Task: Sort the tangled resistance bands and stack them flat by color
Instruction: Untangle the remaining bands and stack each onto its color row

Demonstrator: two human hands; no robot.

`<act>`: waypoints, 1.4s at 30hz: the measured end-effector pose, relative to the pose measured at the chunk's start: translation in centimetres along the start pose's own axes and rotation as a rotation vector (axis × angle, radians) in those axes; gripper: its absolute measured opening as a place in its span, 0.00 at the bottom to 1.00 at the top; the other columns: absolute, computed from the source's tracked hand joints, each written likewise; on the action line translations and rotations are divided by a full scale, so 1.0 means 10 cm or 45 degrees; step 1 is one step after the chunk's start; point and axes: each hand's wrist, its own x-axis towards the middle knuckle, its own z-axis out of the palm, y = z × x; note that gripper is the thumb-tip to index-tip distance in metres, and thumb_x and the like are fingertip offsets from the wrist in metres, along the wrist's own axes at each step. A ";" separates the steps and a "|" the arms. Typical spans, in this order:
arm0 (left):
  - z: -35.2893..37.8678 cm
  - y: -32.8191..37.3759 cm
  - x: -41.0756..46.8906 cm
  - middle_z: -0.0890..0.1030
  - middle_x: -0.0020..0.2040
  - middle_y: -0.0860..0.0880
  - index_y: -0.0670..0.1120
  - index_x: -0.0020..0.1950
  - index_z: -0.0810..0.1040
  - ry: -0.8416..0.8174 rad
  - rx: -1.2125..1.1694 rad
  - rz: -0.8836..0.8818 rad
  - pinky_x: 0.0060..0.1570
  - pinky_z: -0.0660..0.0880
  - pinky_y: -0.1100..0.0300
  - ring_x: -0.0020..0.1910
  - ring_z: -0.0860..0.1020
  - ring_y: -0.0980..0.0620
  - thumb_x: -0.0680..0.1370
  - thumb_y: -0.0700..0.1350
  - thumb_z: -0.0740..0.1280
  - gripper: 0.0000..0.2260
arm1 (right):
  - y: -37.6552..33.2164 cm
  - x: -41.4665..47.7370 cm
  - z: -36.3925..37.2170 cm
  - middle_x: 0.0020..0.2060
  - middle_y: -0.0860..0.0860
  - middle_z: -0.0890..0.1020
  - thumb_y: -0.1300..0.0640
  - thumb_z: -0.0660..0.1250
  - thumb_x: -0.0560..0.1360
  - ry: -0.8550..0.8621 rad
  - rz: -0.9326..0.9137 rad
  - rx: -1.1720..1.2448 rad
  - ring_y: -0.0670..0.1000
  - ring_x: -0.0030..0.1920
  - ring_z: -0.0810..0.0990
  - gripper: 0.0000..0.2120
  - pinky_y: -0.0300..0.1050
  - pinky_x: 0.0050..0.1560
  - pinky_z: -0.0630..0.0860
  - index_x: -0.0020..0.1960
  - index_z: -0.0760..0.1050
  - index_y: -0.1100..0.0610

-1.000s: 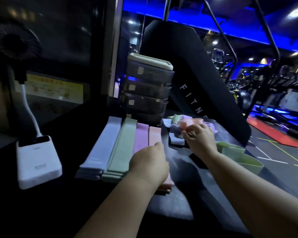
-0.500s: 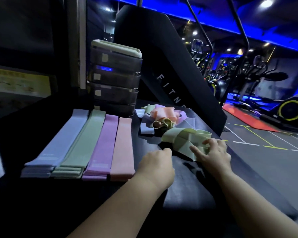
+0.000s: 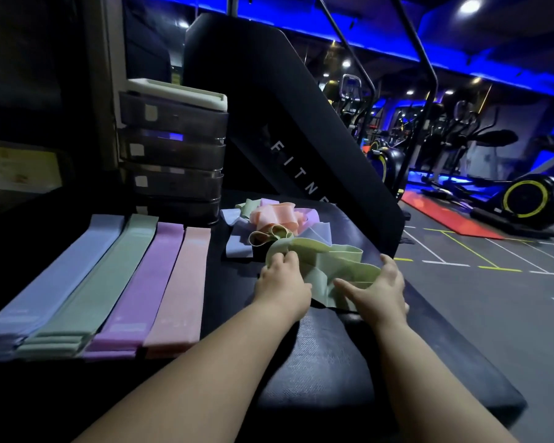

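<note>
A crumpled light green band (image 3: 330,266) lies on the black bench top (image 3: 333,356). My left hand (image 3: 282,284) grips its left end. My right hand (image 3: 376,290) holds its right part, thumb over the near fold and fingers behind it. Just beyond sits a tangle of pink, lilac, blue and green bands (image 3: 269,223). To the left lie flat stacks side by side: blue (image 3: 55,273), green (image 3: 96,279), purple (image 3: 141,282) and pink (image 3: 179,286).
A dark set of stacked drawers (image 3: 173,148) with a white lid stands behind the stacks. A black slanted panel (image 3: 301,129) rises behind the tangle. The bench edge drops off on the right to the gym floor (image 3: 493,298); exercise machines stand far back.
The view swung left to right and back. My right hand left the tangle and came to the green band; my left hand left the pink stack and took the band's left end.
</note>
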 end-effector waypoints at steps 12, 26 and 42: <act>0.17 -0.22 0.08 0.67 0.68 0.50 0.55 0.67 0.74 0.025 -0.159 0.091 0.68 0.66 0.54 0.68 0.69 0.46 0.76 0.56 0.68 0.20 | 0.05 -0.05 -0.01 0.35 0.47 0.83 0.53 0.76 0.70 -0.192 -0.181 0.476 0.46 0.37 0.80 0.04 0.41 0.39 0.76 0.39 0.82 0.51; 0.19 -0.21 0.08 0.68 0.65 0.49 0.56 0.71 0.69 0.066 -0.377 0.127 0.67 0.67 0.53 0.65 0.71 0.47 0.77 0.62 0.64 0.24 | -0.07 -0.23 -0.14 0.33 0.54 0.79 0.66 0.67 0.67 -0.679 -0.122 1.305 0.49 0.32 0.76 0.06 0.37 0.30 0.73 0.41 0.72 0.59; 0.20 -0.18 0.06 0.75 0.49 0.52 0.50 0.46 0.80 0.102 -0.401 0.195 0.55 0.71 0.60 0.53 0.76 0.49 0.76 0.46 0.67 0.03 | -0.08 -0.24 -0.04 0.41 0.50 0.82 0.62 0.75 0.70 -0.440 -0.144 0.868 0.45 0.39 0.81 0.10 0.39 0.44 0.78 0.49 0.80 0.52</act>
